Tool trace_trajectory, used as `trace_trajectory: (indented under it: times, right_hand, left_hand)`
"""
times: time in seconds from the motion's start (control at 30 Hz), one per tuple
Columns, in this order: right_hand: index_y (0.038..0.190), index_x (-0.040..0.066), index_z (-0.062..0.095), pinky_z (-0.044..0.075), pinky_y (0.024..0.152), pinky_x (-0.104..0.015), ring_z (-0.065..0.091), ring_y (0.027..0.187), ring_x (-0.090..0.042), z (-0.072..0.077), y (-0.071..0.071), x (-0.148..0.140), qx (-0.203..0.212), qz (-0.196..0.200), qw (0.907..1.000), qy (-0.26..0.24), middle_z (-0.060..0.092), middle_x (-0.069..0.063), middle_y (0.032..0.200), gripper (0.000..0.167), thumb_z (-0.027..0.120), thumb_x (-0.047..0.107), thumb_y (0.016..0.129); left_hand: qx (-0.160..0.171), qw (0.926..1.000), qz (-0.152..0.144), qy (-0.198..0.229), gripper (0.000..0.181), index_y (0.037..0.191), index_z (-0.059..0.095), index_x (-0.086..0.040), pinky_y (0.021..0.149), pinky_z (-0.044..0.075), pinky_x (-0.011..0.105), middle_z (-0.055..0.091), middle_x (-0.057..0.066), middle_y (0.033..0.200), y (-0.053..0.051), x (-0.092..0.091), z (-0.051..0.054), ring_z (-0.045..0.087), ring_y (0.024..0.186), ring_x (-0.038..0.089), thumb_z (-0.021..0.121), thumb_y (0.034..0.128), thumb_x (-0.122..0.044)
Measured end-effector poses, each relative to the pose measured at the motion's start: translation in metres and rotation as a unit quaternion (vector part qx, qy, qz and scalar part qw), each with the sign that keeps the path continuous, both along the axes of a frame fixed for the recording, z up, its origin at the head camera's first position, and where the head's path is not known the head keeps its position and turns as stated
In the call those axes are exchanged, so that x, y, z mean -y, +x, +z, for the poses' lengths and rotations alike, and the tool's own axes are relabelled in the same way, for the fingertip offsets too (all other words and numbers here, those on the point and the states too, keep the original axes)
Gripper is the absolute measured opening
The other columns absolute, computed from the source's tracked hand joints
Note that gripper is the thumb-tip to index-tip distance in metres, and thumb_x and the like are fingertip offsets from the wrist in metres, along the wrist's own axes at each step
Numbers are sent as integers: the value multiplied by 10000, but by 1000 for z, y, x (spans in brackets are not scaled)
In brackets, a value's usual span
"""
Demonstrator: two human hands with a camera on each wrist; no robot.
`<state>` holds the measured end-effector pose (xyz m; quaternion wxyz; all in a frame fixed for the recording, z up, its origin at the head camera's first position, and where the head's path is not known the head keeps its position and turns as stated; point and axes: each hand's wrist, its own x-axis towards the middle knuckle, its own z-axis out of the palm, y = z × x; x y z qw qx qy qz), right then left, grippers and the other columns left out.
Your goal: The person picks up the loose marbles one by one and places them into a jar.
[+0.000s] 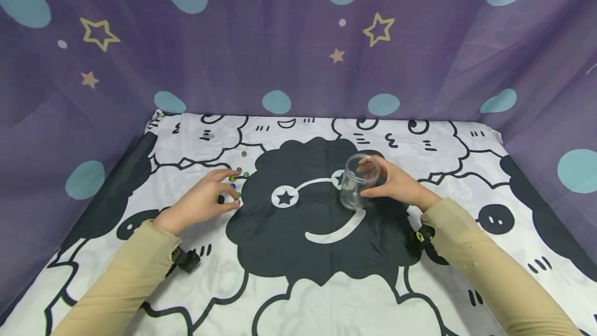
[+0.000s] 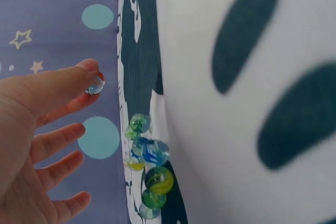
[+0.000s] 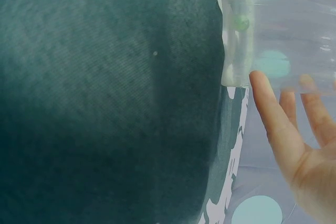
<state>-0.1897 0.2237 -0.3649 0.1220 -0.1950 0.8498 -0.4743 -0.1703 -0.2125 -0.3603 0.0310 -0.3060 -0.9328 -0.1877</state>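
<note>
My left hand (image 1: pixel 201 203) pinches a clear marble (image 2: pixel 95 84) with a reddish streak between thumb and index finger; the other fingers are spread. Beside it, several glass marbles (image 2: pixel 159 181) in green, blue and yellow lie in a loose row on the cloth. A clear plastic jar (image 1: pixel 353 189) stands upright on the dark printed shape, its mouth up. My right hand (image 1: pixel 396 184) holds the jar from the right side, thumb in front and fingers behind. Through the jar wall a green marble (image 3: pixel 241 23) shows near the bottom.
A white cloth (image 1: pixel 298 305) with black cartoon clouds covers the table. One marble (image 1: pixel 244 154) lies farther back, apart from the row. A purple curtain (image 1: pixel 280 40) with stars and blue ovals hangs behind and at both sides.
</note>
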Motion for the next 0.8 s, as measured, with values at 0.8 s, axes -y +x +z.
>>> trace_trajectory:
  times: [0.8]
  right_hand:
    - [1361,68,402,485,955,-475,521,1197,-370,0,0,0,71,18,10000,-21,497,-184,1333,694,777,151,783]
  left_hand:
    - [-293,9991,-261,163,96,806,719,-161,1062,369,523,513,182,1346,-3,-37,6,427,1277,374,800,760,-187]
